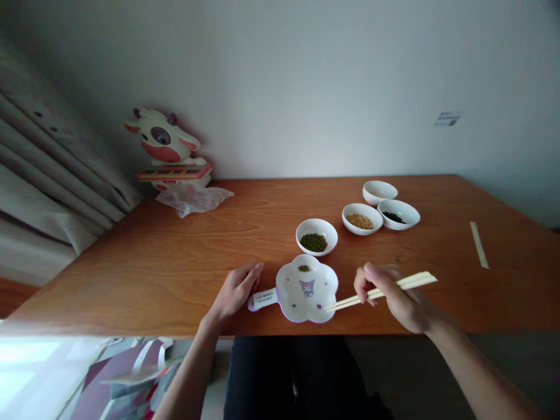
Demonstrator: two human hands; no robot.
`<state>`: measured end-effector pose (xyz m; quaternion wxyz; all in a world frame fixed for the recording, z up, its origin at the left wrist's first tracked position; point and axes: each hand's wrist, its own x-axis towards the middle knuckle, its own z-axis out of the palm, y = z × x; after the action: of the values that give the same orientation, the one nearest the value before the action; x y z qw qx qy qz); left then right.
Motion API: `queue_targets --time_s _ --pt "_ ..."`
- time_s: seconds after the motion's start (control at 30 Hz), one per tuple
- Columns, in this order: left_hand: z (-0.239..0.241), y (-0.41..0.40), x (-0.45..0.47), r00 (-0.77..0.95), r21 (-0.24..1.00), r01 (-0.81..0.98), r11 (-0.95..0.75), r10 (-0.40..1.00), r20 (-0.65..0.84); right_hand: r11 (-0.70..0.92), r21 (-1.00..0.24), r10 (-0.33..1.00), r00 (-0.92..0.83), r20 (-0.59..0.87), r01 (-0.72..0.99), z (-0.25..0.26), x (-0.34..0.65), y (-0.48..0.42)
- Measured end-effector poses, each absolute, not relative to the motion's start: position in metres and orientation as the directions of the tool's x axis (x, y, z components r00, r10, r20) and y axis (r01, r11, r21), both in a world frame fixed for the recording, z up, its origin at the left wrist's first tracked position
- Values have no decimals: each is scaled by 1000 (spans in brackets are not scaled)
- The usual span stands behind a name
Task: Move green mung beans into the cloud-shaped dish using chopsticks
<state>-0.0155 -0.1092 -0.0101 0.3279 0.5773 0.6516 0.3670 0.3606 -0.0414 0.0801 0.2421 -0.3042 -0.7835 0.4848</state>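
Note:
My right hand (391,294) grips a pair of pale wooden chopsticks (415,280), their tips over the lower right part of a flower-shaped white dish (286,289). The dish has a purple rim, a cartoon figure in the middle and a labelled handle (265,298) pointing left. A small heap of green beans (304,268) lies near its top edge. Beside the handle, my left hand (238,289) rests on the table with its fingers curled in, apparently holding nothing. Just behind the dish stands a white bowl (329,238) with green beans (314,242) in it.
Farther right are white bowls with yellowish beans (359,221), with black beans (393,217), and one (380,192) whose contents are hard to see. A pale strip (479,245) lies at right. A cow toy keyboard (175,151) and clear plastic bag (192,201) sit at back left.

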Motion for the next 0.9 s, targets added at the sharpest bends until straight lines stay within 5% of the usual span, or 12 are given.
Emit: queue_targets --time_s 0.17,0.47,0.9 --pt "0 -147 1 -209 805 575 145 978 -27 332 -906 725 -685 67 263 74 348 -44" --pt "-16 -169 25 -137 930 281 237 969 -206 264 -940 829 -549 107 217 53 360 -50" --pt "-20 -170 25 -173 939 321 122 983 -68 113 -992 947 -310 90 57 29 362 -72"
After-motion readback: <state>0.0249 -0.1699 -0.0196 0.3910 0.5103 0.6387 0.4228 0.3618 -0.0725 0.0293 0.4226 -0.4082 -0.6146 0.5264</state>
